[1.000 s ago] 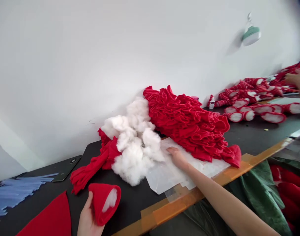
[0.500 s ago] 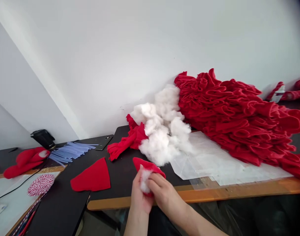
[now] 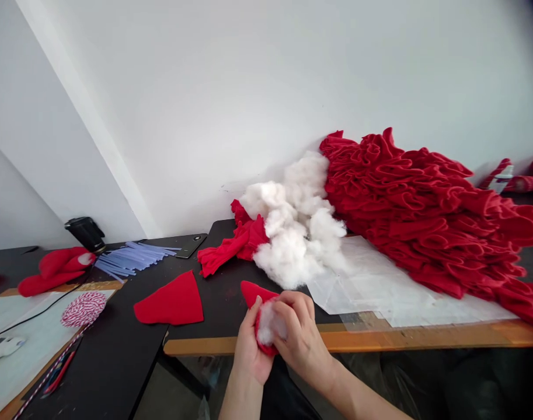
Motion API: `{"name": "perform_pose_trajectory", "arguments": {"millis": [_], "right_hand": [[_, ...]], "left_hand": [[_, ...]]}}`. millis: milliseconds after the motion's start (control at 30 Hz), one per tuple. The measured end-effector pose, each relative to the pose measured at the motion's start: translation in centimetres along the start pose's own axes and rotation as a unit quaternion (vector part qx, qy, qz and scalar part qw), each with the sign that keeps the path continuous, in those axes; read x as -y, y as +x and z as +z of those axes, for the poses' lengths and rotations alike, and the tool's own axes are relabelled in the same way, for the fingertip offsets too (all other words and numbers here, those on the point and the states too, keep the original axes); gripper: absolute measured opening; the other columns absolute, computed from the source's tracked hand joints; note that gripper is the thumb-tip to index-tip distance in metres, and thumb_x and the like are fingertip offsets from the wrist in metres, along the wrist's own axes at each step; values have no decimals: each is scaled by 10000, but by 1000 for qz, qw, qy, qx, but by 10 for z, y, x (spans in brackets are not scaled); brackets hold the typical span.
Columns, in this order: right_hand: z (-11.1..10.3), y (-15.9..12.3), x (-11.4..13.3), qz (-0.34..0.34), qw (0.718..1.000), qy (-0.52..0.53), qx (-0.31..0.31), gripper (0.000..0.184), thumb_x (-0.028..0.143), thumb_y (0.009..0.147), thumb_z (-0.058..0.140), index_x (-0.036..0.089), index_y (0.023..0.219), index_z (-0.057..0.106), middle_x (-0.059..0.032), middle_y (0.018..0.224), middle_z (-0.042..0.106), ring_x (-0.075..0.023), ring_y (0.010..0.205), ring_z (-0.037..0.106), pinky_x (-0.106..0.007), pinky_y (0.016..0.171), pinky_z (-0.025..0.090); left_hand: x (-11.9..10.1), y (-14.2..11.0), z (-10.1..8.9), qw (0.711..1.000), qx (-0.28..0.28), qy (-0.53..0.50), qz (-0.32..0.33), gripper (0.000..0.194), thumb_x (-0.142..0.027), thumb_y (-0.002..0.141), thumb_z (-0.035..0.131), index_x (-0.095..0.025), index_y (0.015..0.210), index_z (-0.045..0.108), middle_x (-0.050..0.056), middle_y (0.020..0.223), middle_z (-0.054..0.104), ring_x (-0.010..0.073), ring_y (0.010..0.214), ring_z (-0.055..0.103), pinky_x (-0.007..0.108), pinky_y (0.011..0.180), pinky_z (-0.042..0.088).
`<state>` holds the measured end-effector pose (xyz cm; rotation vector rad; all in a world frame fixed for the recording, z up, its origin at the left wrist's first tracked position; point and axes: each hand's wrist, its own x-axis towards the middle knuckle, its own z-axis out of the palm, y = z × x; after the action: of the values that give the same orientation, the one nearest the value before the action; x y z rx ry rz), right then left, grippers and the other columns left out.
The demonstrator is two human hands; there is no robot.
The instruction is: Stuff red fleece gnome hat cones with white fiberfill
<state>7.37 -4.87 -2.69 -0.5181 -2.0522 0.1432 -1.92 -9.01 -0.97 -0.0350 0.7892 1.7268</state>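
My left hand (image 3: 249, 344) is wrapped round a small red felt cone (image 3: 252, 293) held over the table's front edge. My right hand (image 3: 302, 333) has its fingers curled on a wad of white stuffing (image 3: 267, 328) at the cone's open mouth. Just beyond lies a heap of loose white stuffing (image 3: 293, 233). A large pile of red felt pieces (image 3: 424, 204) leans against the wall to the right.
A flat red felt piece (image 3: 172, 300) lies left of my hands. Farther left are blue sticks (image 3: 126, 259), a red-white twine spool (image 3: 83, 309), a stuffed red cone (image 3: 52, 269) and a black tool (image 3: 86, 233). Clear plastic sheets (image 3: 380, 286) cover the wooden table edge (image 3: 424, 337).
My right hand left the stuffing heap and came to the cone with a wad of stuffing. Both hands now hold the cone together near the table edge. The view swung left.
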Motion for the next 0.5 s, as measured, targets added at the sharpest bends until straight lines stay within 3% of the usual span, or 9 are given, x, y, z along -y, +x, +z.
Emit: {"name": "perform_pose_trajectory", "arguments": {"millis": [100,200,267,333,400,500], "right_hand": [[4,2,-6,27,999,29,35,641,2,622,422,175,1239,432,-136,1184,446,-275,1082,480,-448,875,466],[9,3,-17,71,991,86,73,630,-8,605,398,192,1201,431,-92,1066,512,-191,861,587,-323,735,537],[10,4,-22,92,990,84,61,603,-13,586,391,194,1149,448,-73,988,522,-180,791,586,-306,681,539],[9,5,-23,99,992,71,40,566,-6,582,396,197,1106,465,-67,939,516,-197,792,570,-333,680,537],[1,7,-21,108,990,87,30,534,6,603,409,192,1099,478,-73,936,506,-210,818,557,-363,707,534],[-16,13,-15,128,963,210,109,537,58,686,491,198,1204,463,-97,1080,500,-221,972,552,-383,833,508]], "left_hand": [[2,-5,0,998,34,32,37,223,-228,776,638,-145,983,624,63,878,680,159,798,644,261,737,508],[4,-11,0,987,114,79,81,395,-274,770,654,-178,1144,570,96,1092,646,205,1017,600,302,867,467],[5,-13,-2,979,131,117,106,501,-273,746,679,-213,1218,521,100,1174,609,230,1091,561,326,906,435],[6,-12,-7,966,99,175,165,560,-225,702,713,-246,1226,516,86,1204,586,236,1104,542,328,920,406],[5,-8,-14,938,46,242,243,479,-171,666,723,-236,1122,591,69,1138,604,230,1052,545,304,903,389],[-1,-4,-20,894,-18,295,337,269,-109,656,679,-212,904,659,41,963,620,217,934,534,270,848,376]]}}
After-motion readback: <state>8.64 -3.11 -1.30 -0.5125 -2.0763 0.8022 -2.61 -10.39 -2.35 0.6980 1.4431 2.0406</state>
